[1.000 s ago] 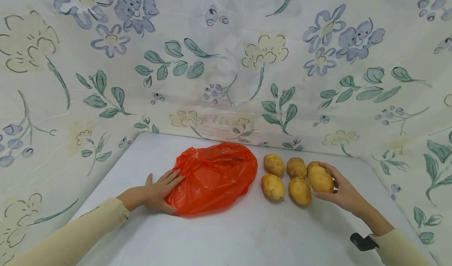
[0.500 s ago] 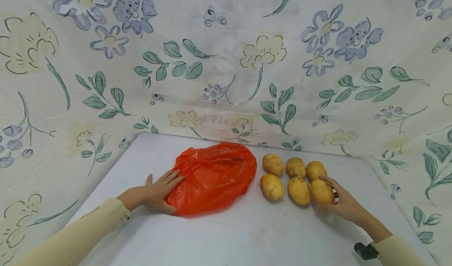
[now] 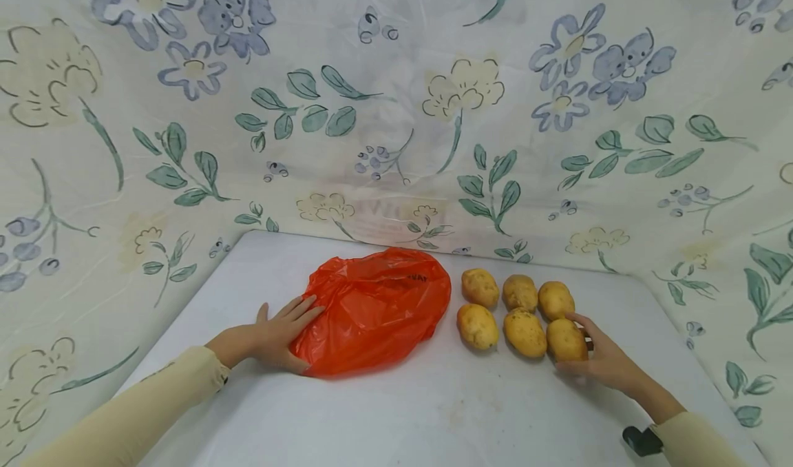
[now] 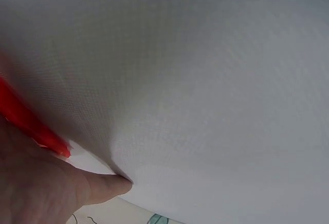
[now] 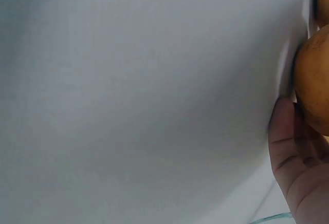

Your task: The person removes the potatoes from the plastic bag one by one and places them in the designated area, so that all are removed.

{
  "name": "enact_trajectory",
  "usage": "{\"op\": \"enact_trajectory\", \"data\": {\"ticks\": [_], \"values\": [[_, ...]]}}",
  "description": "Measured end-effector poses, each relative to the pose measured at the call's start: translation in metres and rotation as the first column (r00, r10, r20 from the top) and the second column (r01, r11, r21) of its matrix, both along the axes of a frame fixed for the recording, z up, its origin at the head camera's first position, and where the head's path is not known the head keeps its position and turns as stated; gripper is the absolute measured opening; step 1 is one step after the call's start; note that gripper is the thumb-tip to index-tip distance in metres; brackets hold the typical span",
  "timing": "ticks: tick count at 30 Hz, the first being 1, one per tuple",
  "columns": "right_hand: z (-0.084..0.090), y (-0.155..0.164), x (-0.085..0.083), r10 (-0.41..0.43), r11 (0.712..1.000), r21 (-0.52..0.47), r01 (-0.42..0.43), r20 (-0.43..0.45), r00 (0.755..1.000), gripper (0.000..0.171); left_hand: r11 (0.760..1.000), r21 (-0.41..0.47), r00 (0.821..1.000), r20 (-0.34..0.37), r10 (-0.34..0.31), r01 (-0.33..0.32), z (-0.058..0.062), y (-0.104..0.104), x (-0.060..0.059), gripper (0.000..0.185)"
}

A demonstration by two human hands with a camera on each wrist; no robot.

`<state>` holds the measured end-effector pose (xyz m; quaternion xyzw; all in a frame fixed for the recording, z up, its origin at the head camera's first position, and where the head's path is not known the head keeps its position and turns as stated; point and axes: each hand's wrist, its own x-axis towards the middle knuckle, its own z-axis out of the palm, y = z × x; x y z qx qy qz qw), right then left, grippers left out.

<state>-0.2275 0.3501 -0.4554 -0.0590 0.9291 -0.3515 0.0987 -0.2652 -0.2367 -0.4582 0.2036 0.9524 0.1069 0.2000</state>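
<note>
My left hand (image 3: 280, 337) lies with spread, straight fingers on the left edge of a crumpled red plastic bag (image 3: 378, 315). In the left wrist view its thumb rests on the white tabletop beside a strip of the red bag (image 4: 31, 124). At the right, my right hand (image 3: 610, 362) holds a yellow-brown potato (image 3: 566, 341), fingers behind and thumb in front. This potato sits on the table as the front right one of two short rows. The right wrist view shows the thumb (image 5: 285, 131) low against the potato (image 5: 314, 77).
Between the bag and the held potato are other potatoes: back left (image 3: 480, 287), back middle (image 3: 520, 293), back right (image 3: 555, 299), front left (image 3: 477, 326), front middle (image 3: 524, 333). The white table (image 3: 396, 426) meets a flower-patterned cloth (image 3: 384, 109) at the back and sides.
My right hand has brought its potato down and toward the front, from over the back right potato to the front row's right end. The left hand and bag have not moved.
</note>
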Motion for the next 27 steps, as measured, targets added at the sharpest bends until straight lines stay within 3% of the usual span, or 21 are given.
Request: {"op": "enact_trajectory", "data": {"ticks": [6,14,22,27], "values": [[-0.006,-0.003,-0.002,-0.011,1.0,0.001,0.011,-0.013,1.0,0.101,0.999,0.034,1.0,-0.012,-0.019,0.019,0.001,-0.001,-0.003,0.111],[-0.009,-0.009,-0.009,-0.024,0.999,0.026,0.026,-0.047,0.999,0.101,0.998,0.046,0.986,-0.163,-0.041,0.049,0.008,0.004,-0.009,0.097],[-0.014,-0.011,-0.009,-0.022,0.999,0.024,0.024,-0.047,0.999,0.1,0.993,0.099,0.989,-0.142,-0.047,0.061,0.001,0.001,-0.009,0.086],[-0.012,-0.004,-0.007,-0.044,0.998,0.04,0.046,-0.041,0.998,0.1,0.991,0.104,0.989,-0.128,-0.072,0.085,0.007,0.0,-0.008,0.067]]}}
